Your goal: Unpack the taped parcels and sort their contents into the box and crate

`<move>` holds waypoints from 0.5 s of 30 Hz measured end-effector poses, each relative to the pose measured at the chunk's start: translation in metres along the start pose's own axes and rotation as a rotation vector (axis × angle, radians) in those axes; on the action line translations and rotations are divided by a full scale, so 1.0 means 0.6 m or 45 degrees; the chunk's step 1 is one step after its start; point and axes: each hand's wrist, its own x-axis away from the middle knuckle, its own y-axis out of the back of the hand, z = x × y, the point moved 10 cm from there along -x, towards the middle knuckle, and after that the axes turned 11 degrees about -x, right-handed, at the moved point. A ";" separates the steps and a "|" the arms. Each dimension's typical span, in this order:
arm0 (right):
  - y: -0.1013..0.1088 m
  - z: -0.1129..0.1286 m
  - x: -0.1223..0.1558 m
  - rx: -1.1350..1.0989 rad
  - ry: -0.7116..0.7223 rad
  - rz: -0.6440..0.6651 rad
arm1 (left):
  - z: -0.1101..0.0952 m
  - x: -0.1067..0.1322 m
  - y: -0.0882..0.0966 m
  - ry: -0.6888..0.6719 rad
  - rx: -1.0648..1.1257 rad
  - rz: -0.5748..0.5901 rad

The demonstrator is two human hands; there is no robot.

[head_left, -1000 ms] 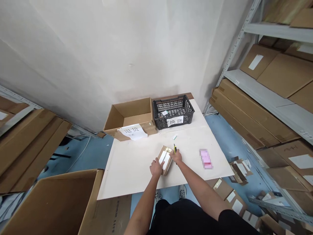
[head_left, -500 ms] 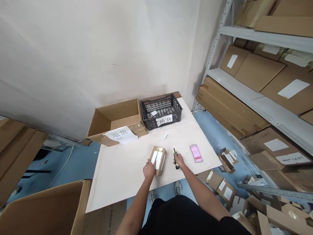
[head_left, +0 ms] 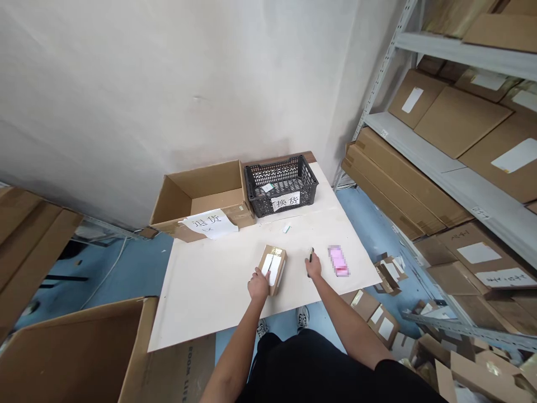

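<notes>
A small taped cardboard parcel (head_left: pixel 274 263) with a white label lies on the white table (head_left: pixel 218 291). My left hand (head_left: pixel 258 285) rests on the parcel's near end, fingers curled against it. My right hand (head_left: pixel 314 267) is to the parcel's right, closed round a dark utility knife (head_left: pixel 311 255) whose tip points away from me. A pink blurred object (head_left: pixel 338 261) lies just right of that hand.
An open cardboard box (head_left: pixel 201 196) with a paper sign and a black plastic basket (head_left: pixel 281 184) with a label stand at the table's far edge. A large open carton (head_left: pixel 84 352) is at near left. Metal shelving (head_left: pixel 444 168) with flat cartons fills the right; loose boxes litter the floor.
My right hand has carried the knife away from the parcel to the right, toward the pink object. My left hand stays on the parcel. The view shifted slightly.
</notes>
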 end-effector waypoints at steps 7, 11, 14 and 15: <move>-0.213 0.062 0.096 -0.045 0.163 0.472 | 0.001 0.002 -0.001 -0.011 0.175 0.022; -0.216 0.051 0.093 -0.012 0.168 0.507 | 0.037 -0.011 0.003 -0.097 0.426 0.140; -0.205 0.056 0.084 -0.056 0.237 0.597 | 0.075 -0.018 0.007 -0.118 0.520 0.159; -0.204 0.058 0.085 -0.051 0.236 0.603 | 0.085 -0.018 0.006 -0.102 0.549 0.160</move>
